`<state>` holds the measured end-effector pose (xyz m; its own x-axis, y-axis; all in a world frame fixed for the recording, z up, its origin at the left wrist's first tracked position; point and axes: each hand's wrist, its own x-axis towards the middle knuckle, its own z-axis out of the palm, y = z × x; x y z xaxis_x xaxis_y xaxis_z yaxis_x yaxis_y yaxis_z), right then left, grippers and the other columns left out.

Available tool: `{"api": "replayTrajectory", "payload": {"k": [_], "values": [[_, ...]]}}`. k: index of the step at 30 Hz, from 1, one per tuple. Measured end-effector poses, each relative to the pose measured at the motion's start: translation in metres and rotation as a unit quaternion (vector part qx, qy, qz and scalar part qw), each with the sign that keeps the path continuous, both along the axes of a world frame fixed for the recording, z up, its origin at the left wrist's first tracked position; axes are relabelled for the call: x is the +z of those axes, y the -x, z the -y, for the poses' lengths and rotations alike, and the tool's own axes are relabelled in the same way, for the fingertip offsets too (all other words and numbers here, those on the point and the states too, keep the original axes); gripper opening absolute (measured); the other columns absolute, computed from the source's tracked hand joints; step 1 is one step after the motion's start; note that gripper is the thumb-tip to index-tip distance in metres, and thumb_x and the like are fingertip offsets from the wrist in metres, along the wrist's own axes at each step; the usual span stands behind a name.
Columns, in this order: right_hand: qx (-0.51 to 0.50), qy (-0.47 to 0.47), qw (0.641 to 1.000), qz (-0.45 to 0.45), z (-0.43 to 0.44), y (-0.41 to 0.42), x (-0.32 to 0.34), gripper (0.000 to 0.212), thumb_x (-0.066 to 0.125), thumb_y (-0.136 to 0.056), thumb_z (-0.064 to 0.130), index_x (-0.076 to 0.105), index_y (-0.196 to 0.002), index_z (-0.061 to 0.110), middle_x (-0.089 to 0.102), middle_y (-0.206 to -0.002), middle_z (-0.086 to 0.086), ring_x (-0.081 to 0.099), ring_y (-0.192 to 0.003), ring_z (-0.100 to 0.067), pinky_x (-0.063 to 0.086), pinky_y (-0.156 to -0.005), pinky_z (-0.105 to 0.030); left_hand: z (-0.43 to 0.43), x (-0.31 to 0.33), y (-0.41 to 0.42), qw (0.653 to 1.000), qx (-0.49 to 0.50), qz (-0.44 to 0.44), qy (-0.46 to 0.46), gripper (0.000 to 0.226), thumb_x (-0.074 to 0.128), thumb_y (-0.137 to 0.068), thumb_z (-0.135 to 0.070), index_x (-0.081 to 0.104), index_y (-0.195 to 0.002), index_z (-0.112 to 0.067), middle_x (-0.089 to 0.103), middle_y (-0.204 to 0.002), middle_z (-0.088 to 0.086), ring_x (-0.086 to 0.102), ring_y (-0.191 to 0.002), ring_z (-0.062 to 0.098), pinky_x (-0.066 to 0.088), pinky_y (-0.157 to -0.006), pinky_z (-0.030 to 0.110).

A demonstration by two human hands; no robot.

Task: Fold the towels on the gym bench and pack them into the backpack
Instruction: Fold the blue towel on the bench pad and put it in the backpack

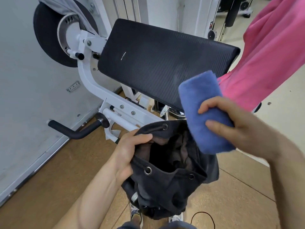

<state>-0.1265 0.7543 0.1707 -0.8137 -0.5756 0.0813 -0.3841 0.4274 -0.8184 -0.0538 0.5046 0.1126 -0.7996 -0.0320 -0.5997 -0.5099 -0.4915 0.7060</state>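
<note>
Person's standing over a dark backpack [166, 184] w/ its mouth gaping, hanging just above the wood floor [62, 164] in front of the desk [158, 63]. Left hand [130, 152] is gripping the bag's rim on its left side, fingers curled over the edge and thumb side pulling it wide; drawstring eyelets are showing along the hem. Right hand [231, 123] is clamping a folded blue towel [201, 111], thumb on top, fingers wrapped under, holding it tilted right above the bag's right rim, lower end nearly touching the fabric. Pink towel [267, 55] is draping off the desk's right end, hanging down behind the blue one. Desk pad is black, ribbed, on a white frame. A grey cloth [64, 7] is lying over the black wheel [47, 35] at top left. Black handle [74, 129] is sticking out near the floor.
</note>
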Motion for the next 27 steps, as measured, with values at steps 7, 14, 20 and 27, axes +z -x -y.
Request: {"api": "replayTrajectory", "payload": {"k": [7,14,20,27], "values": [[-0.077,-0.031,0.987,0.139,0.043,-0.073,-0.071,0.048,0.078,-0.076,0.033,0.042,-0.107,0.036,0.066,-0.089,0.014,0.062,-0.077,-0.002,0.052,-0.071,-0.032,-0.013,-0.004,0.000,0.989,0.122,0.025,0.079,0.029,0.057,-0.096,-0.029,0.068,-0.114,-0.009,0.073,-0.106,0.016,0.069,-0.100,0.034,0.051,-0.096,0.050],[0.091,-0.280,0.952,0.083,0.046,-0.063,-0.065,0.025,0.047,-0.097,0.043,0.022,-0.094,0.040,0.045,-0.093,0.003,0.055,-0.077,-0.022,0.048,-0.073,-0.040,-0.016,0.005,-0.004,0.982,0.112,-0.013,0.150,0.024,0.053,-0.099,-0.028,0.067,-0.108,-0.011,0.075,-0.097,0.012,0.073,-0.088,0.028,0.056,-0.073,0.036],[0.133,-0.483,0.859,-0.105,0.076,-0.050,-0.062,0.043,0.053,-0.091,0.013,0.041,-0.131,0.021,0.057,-0.114,-0.004,0.057,-0.102,-0.028,0.041,-0.060,-0.033,-0.015,0.014,-0.009,0.919,-0.030,-0.112,0.378,0.017,0.054,-0.097,-0.037,0.064,-0.095,-0.024,0.072,-0.082,-0.011,0.070,-0.081,0.009,0.056,-0.074,0.031],[0.114,-0.307,0.934,-0.143,0.075,-0.046,-0.085,0.027,0.062,-0.077,0.012,0.058,-0.102,0.022,0.062,-0.098,0.004,0.051,-0.098,-0.023,0.041,-0.074,-0.033,-0.009,0.015,-0.011,0.946,0.030,-0.100,0.307,0.020,0.052,-0.099,-0.031,0.065,-0.102,-0.017,0.075,-0.085,-0.003,0.071,-0.082,0.011,0.055,-0.068,0.025]]}}
